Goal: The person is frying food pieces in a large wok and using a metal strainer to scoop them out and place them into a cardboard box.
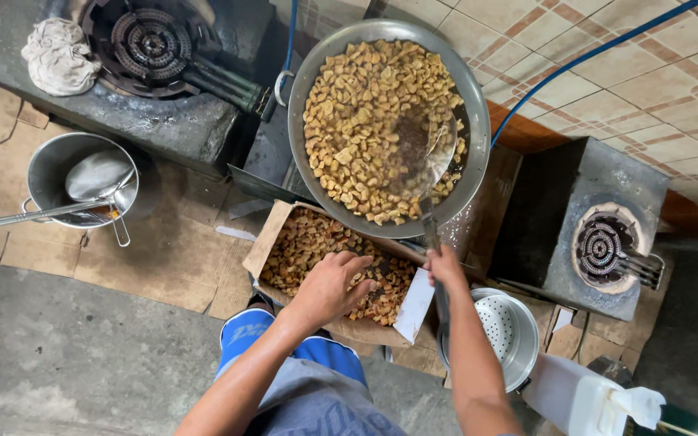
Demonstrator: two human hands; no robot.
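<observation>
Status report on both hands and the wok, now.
Left hand down in cardboard box of fried pieces. Right hand gripping skimmer handle, mesh in full wok. Nothing blocking.

- One view only, from the camera on my head, looking almost straight down past my arms.
- It sits near enough that the wok (388, 129) and cardboard box (284, 230) fill the middle.
- The floor (58, 355) runs out to the edges.

Golden fried pieces (317, 250) heaped in cardboard box (264, 246); mesh skimmer (422, 153) tilted in wok (309, 73).
</observation>
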